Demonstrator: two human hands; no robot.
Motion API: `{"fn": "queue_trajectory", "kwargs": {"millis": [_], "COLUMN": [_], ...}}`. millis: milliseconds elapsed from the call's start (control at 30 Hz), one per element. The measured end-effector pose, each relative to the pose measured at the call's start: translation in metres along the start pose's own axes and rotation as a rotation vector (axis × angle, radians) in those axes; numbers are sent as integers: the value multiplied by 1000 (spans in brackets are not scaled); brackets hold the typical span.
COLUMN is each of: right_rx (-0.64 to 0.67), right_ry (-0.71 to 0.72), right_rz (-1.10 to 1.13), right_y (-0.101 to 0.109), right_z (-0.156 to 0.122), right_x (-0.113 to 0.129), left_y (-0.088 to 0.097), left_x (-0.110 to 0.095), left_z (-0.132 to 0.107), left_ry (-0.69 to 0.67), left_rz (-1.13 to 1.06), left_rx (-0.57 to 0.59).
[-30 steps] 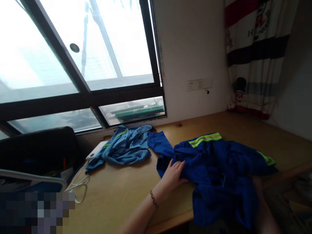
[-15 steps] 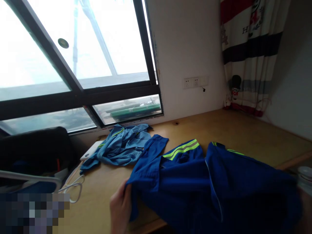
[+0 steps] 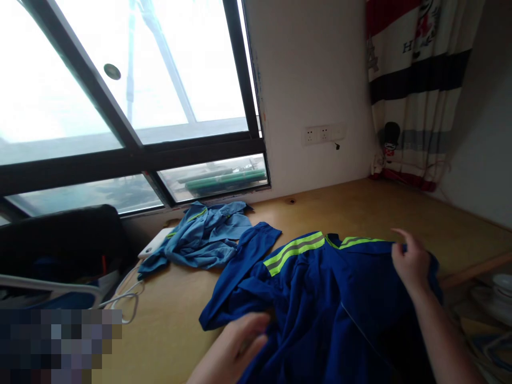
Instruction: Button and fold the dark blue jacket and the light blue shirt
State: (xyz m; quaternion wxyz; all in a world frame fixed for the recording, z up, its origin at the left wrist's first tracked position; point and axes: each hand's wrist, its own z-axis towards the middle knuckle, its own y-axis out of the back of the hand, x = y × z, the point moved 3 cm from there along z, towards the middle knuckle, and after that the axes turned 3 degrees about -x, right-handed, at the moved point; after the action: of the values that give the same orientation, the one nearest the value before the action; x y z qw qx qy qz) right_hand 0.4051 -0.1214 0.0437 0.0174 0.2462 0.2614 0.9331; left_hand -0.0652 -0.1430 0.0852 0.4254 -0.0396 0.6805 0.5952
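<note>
A dark blue work jacket (image 3: 320, 298) with yellow-green and grey reflective stripes lies spread over the table's front part, its lower portion running out of view at the bottom. My left hand (image 3: 240, 341) is over the jacket's left side, thumb and fingers apart and slightly curled, with nothing between them. At the jacket's right shoulder is my right hand (image 3: 411, 261), its index finger stretched out and the other fingers loosely bent; I see no cloth in it. Whether either hand touches the fabric is hard to tell. One blue sleeve (image 3: 256, 240) reaches toward the back.
Behind the jacket, a crumpled lighter blue shirt (image 3: 212, 234) lies below the window. A white device (image 3: 156, 242) with white cables (image 3: 130, 298) sits beside it on the wooden table (image 3: 168, 320). A dark chair (image 3: 64, 240) stands left; a curtain (image 3: 416, 117) hangs at back right.
My left hand has let go of the jacket's edge. The cloth has dropped flatter onto the table, showing more stripes. My right hand has come into clear view at the right shoulder.
</note>
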Motion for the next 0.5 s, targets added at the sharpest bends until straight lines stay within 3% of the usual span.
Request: {"fn": "queue_trajectory", "kwargs": {"millis": [67, 133, 167, 233, 300, 400, 467, 500], "right_rx": [291, 555, 661, 838, 982, 1176, 1229, 1192], "right_ry": [104, 123, 102, 35, -16, -1, 59, 83], "right_rz": [21, -62, -126, -234, -274, -132, 13, 47], "right_y": [-18, -34, -40, -46, -42, -25, -9, 1], "right_z": [-1, -9, -14, -25, -36, -47, -50, -49], "right_x": [30, 41, 39, 25, 8, 2, 14, 21], "left_y": [-8, -17, -21, -30, -36, -39, -32, -27], "left_x": [2, 11, 19, 37, 53, 63, 58, 52], "left_z": [47, 90, 107, 128, 133, 115, 95, 84], "left_ry": [41, 102, 178, 262, 260, 198, 159, 137], "left_rz": [147, 341, 421, 490, 474, 455, 472, 474], "left_rx": [-164, -309, -343, -260, -75, 142, 132, 65]}}
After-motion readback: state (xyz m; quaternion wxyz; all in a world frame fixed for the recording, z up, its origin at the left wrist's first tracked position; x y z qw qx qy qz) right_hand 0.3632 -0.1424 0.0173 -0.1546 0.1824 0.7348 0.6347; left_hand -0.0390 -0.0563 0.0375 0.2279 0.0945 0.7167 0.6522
